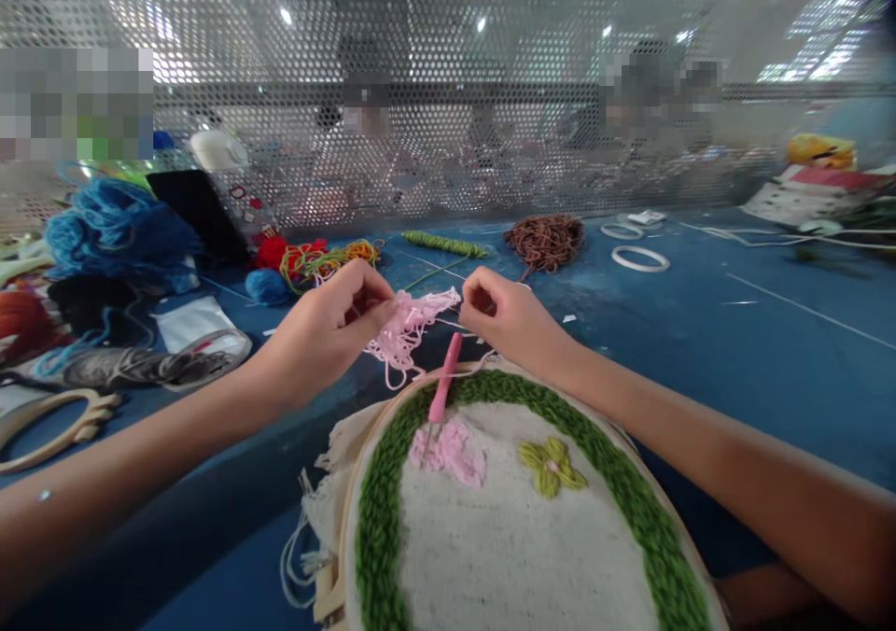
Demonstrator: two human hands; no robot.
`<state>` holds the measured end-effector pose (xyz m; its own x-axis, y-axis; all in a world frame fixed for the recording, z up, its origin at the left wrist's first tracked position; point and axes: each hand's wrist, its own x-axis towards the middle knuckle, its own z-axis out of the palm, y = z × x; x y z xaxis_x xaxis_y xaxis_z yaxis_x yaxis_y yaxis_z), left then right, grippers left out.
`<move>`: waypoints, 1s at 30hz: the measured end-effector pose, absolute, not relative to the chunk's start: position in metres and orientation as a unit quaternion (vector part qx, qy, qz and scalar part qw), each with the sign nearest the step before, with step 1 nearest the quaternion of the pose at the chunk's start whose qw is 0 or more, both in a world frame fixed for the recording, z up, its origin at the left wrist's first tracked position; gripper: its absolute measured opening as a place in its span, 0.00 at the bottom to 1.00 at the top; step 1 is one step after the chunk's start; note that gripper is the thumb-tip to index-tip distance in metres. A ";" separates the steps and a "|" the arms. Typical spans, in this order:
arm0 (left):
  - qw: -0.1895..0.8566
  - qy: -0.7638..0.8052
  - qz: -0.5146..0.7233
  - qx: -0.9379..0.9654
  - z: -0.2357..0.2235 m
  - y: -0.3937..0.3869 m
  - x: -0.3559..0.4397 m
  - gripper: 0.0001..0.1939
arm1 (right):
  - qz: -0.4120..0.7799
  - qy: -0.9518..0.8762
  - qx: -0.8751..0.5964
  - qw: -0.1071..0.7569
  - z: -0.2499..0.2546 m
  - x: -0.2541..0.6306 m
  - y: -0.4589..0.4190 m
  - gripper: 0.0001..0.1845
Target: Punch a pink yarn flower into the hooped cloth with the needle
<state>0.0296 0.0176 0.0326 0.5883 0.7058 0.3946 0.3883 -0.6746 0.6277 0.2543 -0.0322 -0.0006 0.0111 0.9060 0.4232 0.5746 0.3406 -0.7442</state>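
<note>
My left hand (346,323) pinches a loose tangle of pink yarn (406,328) above the far edge of the hoop. Close by on the right, my right hand (508,314) has its fingers pressed together at the yarn's end, with a strand running between the hands. Below them lies a round embroidery hoop (354,482) with cream cloth, a green stitched border, a pink patch (458,454) and a yellow-green flower (552,468). A pink-handled punch needle (445,379) rests on the cloth, its metal tip over the pink patch.
Blue yarn (119,230), red yarn (273,251) and a small wooden hoop (63,426) lie at left. Green yarn (444,244), brown yarn (546,239) and white rings (640,259) lie farther back. A perforated metal screen (434,155) closes off the table's far side, with people behind it.
</note>
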 end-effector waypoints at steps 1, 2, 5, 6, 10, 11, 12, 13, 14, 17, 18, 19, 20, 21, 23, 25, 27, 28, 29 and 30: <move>0.250 0.317 0.329 0.854 0.032 0.019 0.029 0.07 | 0.190 -0.671 -0.550 0.459 -0.002 0.256 -0.030 0.05; 0.258 0.314 0.331 0.851 0.031 0.020 0.029 0.08 | 0.200 -0.667 -0.549 0.462 -0.002 0.256 -0.029 0.04; 0.281 0.304 0.310 0.856 0.030 0.017 0.031 0.10 | 0.270 -0.680 -0.497 0.467 0.001 0.247 -0.035 0.07; 0.286 0.300 0.298 0.860 0.030 0.014 0.031 0.10 | 0.315 -0.683 -0.463 0.469 0.004 0.242 -0.039 0.10; 0.297 0.282 0.265 0.873 0.031 0.001 0.033 0.09 | 0.410 -0.665 -0.411 0.470 0.011 0.225 -0.056 0.08; 0.299 0.276 0.266 0.874 0.032 -0.001 0.034 0.08 | 0.412 -0.659 -0.410 0.478 0.012 0.224 -0.057 0.06; 0.300 0.272 0.271 0.873 0.032 -0.003 0.034 0.07 | 0.411 -0.654 -0.410 0.486 0.012 0.224 -0.056 0.05; 0.300 0.270 0.280 0.871 0.033 -0.004 0.034 0.06 | 0.407 -0.649 -0.410 0.494 0.011 0.226 -0.054 0.05; 0.299 0.268 0.291 0.868 0.033 -0.004 0.033 0.05 | 0.402 -0.644 -0.413 0.504 0.010 0.229 -0.050 0.04; 0.304 0.268 0.326 0.854 0.035 -0.002 0.032 0.03 | 0.371 -0.622 -0.444 0.527 0.006 0.238 -0.038 0.04; 0.308 0.269 0.333 0.850 0.035 -0.001 0.032 0.03 | 0.362 -0.612 -0.460 0.533 0.005 0.241 -0.035 0.04; 0.312 0.269 0.337 0.847 0.035 0.000 0.031 0.03 | 0.356 -0.601 -0.472 0.538 0.005 0.243 -0.034 0.03; 0.315 0.270 0.339 0.845 0.035 0.001 0.031 0.03 | 0.355 -0.595 -0.476 0.541 0.004 0.244 -0.034 0.03; 0.318 0.271 0.337 0.844 0.035 0.001 0.032 0.03 | 0.362 -0.594 -0.472 0.542 0.005 0.243 -0.035 0.04; 0.328 0.268 0.330 0.844 0.034 0.001 0.032 0.04 | 0.396 -0.614 -0.440 0.523 0.006 0.239 -0.041 0.10; 0.336 0.261 0.322 0.846 0.033 0.000 0.033 0.04 | 0.433 -0.643 -0.402 0.487 0.007 0.232 -0.047 0.13; 0.335 0.257 0.317 0.849 0.032 -0.001 0.033 0.04 | 0.448 -0.655 -0.386 0.471 0.008 0.228 -0.051 0.08; 0.329 0.259 0.318 0.851 0.032 -0.001 0.033 0.04 | 0.444 -0.653 -0.386 0.477 0.008 0.228 -0.050 0.06; 0.324 0.264 0.317 0.851 0.032 0.000 0.032 0.04 | 0.434 -0.647 -0.390 0.491 0.009 0.230 -0.048 0.04; 0.322 0.269 0.317 0.851 0.032 0.000 0.032 0.04 | 0.420 -0.639 -0.397 0.507 0.009 0.232 -0.046 0.03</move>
<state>0.0319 0.0005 0.0316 0.6549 0.6609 0.3665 0.2534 -0.6489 0.7174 0.2323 -0.0455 0.0089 -0.1697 0.9337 0.3153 0.0819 0.3322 -0.9397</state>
